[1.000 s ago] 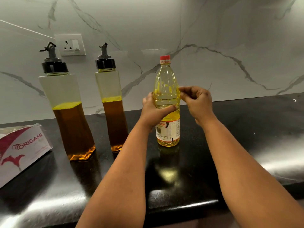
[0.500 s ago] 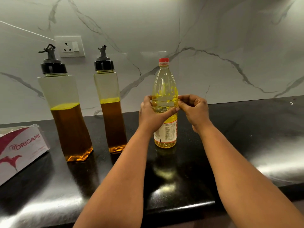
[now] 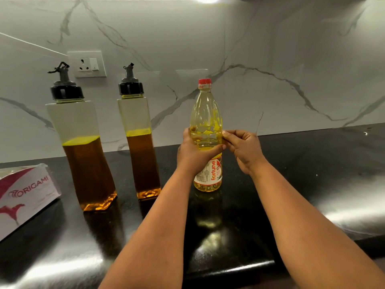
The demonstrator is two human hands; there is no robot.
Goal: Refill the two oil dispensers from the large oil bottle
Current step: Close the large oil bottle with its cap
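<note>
Our left hand (image 3: 193, 151) wraps round the big oil bottle (image 3: 207, 122), red cap on, standing in the middle of the black worktop (image 3: 291, 184). Our right hand (image 3: 243, 149) has curled fingers pinching its side. 2 oil dispensers (image 3: 83, 147) (image 3: 139, 142) stand to the left, abt half full.

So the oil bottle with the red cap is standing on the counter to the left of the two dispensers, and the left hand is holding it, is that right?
Not quite. The head view shows the oil bottle standing to the right of the two dispensers, not the left. The rest holds: red cap on, standing on the counter, left hand holding it.
</note>
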